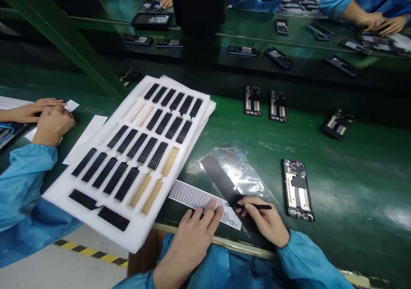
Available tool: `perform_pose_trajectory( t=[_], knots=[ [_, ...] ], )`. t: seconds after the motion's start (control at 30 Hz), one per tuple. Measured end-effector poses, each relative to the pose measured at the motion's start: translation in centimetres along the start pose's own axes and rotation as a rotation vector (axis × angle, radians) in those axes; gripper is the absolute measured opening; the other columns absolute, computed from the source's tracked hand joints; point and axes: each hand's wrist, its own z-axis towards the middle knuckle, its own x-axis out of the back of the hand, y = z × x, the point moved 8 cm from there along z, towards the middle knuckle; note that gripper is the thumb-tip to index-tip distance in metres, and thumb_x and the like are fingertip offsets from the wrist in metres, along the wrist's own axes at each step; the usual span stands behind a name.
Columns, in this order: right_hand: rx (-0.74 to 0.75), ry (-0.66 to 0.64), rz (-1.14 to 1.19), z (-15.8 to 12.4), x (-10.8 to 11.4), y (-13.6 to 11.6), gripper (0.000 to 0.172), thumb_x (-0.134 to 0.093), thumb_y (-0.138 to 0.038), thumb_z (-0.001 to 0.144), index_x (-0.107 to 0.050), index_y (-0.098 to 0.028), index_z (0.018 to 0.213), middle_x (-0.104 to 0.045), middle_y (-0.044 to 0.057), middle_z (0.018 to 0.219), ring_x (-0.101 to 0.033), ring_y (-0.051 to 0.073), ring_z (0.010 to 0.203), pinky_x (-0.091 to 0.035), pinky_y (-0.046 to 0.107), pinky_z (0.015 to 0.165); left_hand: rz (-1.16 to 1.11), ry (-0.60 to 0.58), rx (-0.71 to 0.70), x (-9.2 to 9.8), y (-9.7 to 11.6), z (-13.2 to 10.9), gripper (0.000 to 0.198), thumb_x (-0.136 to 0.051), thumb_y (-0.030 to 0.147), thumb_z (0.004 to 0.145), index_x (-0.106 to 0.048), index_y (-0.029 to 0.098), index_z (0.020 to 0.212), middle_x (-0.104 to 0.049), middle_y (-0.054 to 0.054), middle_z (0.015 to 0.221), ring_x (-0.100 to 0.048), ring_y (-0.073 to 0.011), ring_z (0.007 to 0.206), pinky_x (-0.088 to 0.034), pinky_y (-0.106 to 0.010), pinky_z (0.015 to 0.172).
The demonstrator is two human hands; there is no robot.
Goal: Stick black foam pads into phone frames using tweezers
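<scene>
My left hand (pixel 197 229) lies with fingers stretched flat on a white sheet of small black dots (pixel 199 198) at the near edge of the green belt. My right hand (pixel 265 220) pinches black tweezers (pixel 252 206), whose tip points left onto that sheet beside my left fingertips. Under the sheet lies a black strip (pixel 218 177) on a clear plastic bag (pixel 244 173). An opened phone frame (pixel 297 189) rests just right of my right hand.
A white foam tray (pixel 64 186) with several black strips sits to the left. A co-worker's hands (pixel 48 117) in blue sleeves work at far left. Several phone frames (pixel 252 100) lie on the green belt (pixel 353 182); other people's hands (pixel 382 22) are across it.
</scene>
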Motion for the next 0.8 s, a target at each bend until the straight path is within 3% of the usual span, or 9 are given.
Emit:
perform_pose_trajectory(
  t=[0.1,0.2,0.3,0.4,0.53,0.8],
  knots=[
    [-0.019,0.162,0.014,2.4,3.4,-1.4,0.023,-0.055,-0.036,0.101,-0.072,-0.021,0.095,-0.076,0.005,0.079,-0.074,0.016,0.064,-0.062,0.026,0.060,0.016,0.061,0.017,1.7,-0.3,0.6,0.076,-0.042,-0.003,0.080,-0.042,0.021,0.152,-0.040,-0.010,0.160,-0.063,-0.0241,0.102,-0.056,-0.040,0.085],
    [-0.048,0.315,0.068,7.6,6.4,-1.8,0.028,-0.058,-0.045,0.099,-0.069,-0.020,0.093,-0.076,0.005,0.076,-0.073,0.017,0.064,-0.062,0.027,0.060,0.082,0.121,0.084,4.0,-1.4,3.2,0.078,-0.042,-0.006,0.077,-0.045,0.019,0.150,-0.039,-0.011,0.160,-0.065,-0.0228,0.096,-0.058,-0.037,0.079],
    [-0.101,0.282,0.158,13.5,5.7,-0.1,0.044,-0.065,-0.062,0.088,-0.067,-0.018,0.089,-0.075,0.006,0.070,-0.072,0.017,0.060,-0.060,0.027,0.056,0.141,0.125,0.192,5.8,-3.2,7.3,0.077,-0.043,-0.006,0.075,-0.048,0.018,0.148,-0.035,-0.010,0.162,-0.066,-0.0240,0.095,-0.060,-0.037,0.073],
    [-0.144,0.233,0.239,16.8,3.4,2.5,0.056,-0.065,-0.073,0.080,-0.064,-0.017,0.086,-0.074,0.007,0.067,-0.070,0.016,0.055,-0.060,0.027,0.053,0.116,0.110,0.291,6.7,-5.3,10.8,0.078,-0.043,-0.007,0.074,-0.047,0.015,0.149,-0.034,-0.010,0.163,-0.066,-0.0249,0.102,-0.061,-0.038,0.077],
    [-0.154,0.228,0.238,16.9,2.4,4.3,0.055,-0.064,-0.071,0.082,-0.063,-0.017,0.086,-0.074,0.007,0.067,-0.070,0.016,0.055,-0.060,0.028,0.053,0.055,0.076,0.303,6.1,-6.8,13.1,0.080,-0.044,-0.009,0.072,-0.046,0.013,0.149,-0.037,-0.011,0.161,-0.065,-0.0260,0.102,-0.061,-0.038,0.075],
    [-0.154,0.162,0.157,16.3,2.8,4.3,0.048,-0.060,-0.065,0.090,-0.064,-0.017,0.089,-0.074,0.007,0.071,-0.069,0.015,0.055,-0.060,0.029,0.056,0.027,0.081,0.283,4.9,-7.2,14.0,0.080,-0.045,-0.008,0.072,-0.046,0.015,0.150,-0.041,-0.011,0.159,-0.065,-0.0254,0.102,-0.059,-0.036,0.074]
  ],
)
